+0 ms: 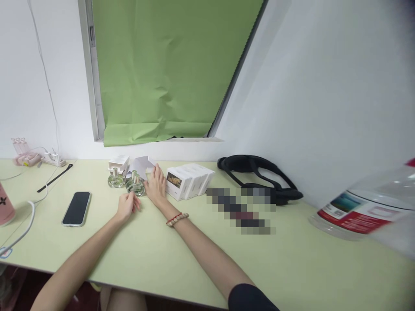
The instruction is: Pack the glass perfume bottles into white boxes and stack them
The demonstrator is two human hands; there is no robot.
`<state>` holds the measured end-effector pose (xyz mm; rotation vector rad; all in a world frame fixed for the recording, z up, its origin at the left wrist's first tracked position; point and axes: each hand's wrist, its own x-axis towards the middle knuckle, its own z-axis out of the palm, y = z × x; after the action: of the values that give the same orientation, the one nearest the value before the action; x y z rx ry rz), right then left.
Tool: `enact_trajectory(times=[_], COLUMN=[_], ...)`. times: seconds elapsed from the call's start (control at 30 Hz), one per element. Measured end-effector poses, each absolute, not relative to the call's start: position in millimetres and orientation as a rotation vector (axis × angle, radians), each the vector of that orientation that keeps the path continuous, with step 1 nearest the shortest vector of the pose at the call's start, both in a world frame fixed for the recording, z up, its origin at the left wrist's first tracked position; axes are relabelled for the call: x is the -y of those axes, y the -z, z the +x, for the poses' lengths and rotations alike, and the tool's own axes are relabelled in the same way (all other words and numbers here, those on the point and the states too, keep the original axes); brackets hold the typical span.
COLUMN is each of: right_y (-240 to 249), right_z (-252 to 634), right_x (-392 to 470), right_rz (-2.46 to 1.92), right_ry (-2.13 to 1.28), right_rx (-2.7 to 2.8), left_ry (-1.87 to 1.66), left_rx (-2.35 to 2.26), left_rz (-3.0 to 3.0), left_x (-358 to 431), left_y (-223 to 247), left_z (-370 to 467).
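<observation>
My left hand (127, 207) rests on the table just in front of small glass perfume bottles, its fingers loosely curled with nothing visible in them. Two bottles (136, 186) stand close together between my hands, and another perfume bottle (116, 179) is to their left. My right hand (156, 185) lies beside them, fingers stretched forward and fairly flat. Its fingertips reach a folded white paper or card piece (142, 166); whether they touch it is unclear. Right of that hand stands a row of white boxes (177, 183), the nearest with a picture on its front. Behind the bottles sits a white carton (119, 161).
A phone (77, 209) and a black strap (55, 178) lie left. Cables and a power strip (53, 160) sit farther back, with a pink cup (4, 205) at the edge. Rightward are a black headset (259, 172), a blurred-out patch and a large plastic bottle (359, 211).
</observation>
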<state>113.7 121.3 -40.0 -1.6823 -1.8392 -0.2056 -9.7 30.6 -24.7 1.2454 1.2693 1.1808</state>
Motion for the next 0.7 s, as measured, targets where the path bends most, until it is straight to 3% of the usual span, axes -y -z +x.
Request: enact_trajectory(times=[0.23,0.43,0.6,0.7], right_y=[38,38,23,-1], right_z=[118,124,133,147], right_x=[-102,-75,-37,-2], right_rz=[-1.589,-1.558,-1.459,-1.284], right_ry=[0.207,-0.036,-0.153,-0.133], right_rx=[1.925,1.848,1.726,1.685], left_ry=[-1.268,-1.3,-1.292,-1.138], left_rx=[-1.365,-1.472,-1.464,-1.302], left_rz=[1.314,1.516,1.805,2.302], left_x=[-38,-24,41,112], left_y=[27,24,6,0], left_z=[-26,-27,-11,-20])
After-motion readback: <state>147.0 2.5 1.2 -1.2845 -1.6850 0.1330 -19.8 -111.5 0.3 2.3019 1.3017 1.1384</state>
